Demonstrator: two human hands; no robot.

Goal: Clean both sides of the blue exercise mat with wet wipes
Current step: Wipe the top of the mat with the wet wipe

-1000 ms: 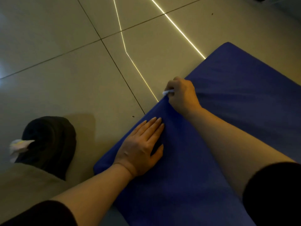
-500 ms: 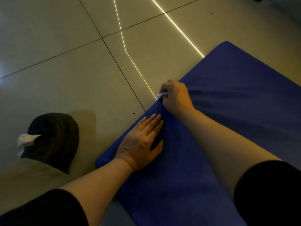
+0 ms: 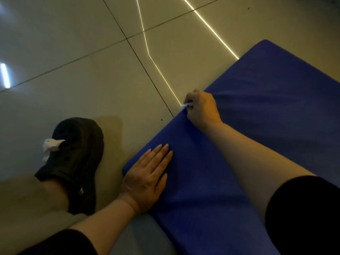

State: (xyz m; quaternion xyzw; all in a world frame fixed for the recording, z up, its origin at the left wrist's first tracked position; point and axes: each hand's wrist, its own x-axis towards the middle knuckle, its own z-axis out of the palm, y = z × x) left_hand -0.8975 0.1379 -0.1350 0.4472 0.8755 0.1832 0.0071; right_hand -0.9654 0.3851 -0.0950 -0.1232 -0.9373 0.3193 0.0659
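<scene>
Currently mid-wipe along the near-left edge of the blue exercise mat, which lies flat on the tiled floor. Right hand is clenched round a wet wipe, only a small white tuft showing at the knuckles; it sits right on the mat's edge, ahead of the left hand. Left hand lies flat, fingers straight and together, pressing the mat down near its closest corner, grasping nothing.

Judged step: cleaning the upper face, edge region. Whether the underside is done cannot be told. Next move likely calls for drawing the wipe along the edge toward or away from the bracing hand, keeping the left palm planted so the mat does not creep on the smooth tile.

Mat long axis appears to run diagonally, from beneath the forearms away past the right hand to a far rounded corner beyond it.

Beside the left hand, off the mat: a black clog with a crumpled white tissue on it
</scene>
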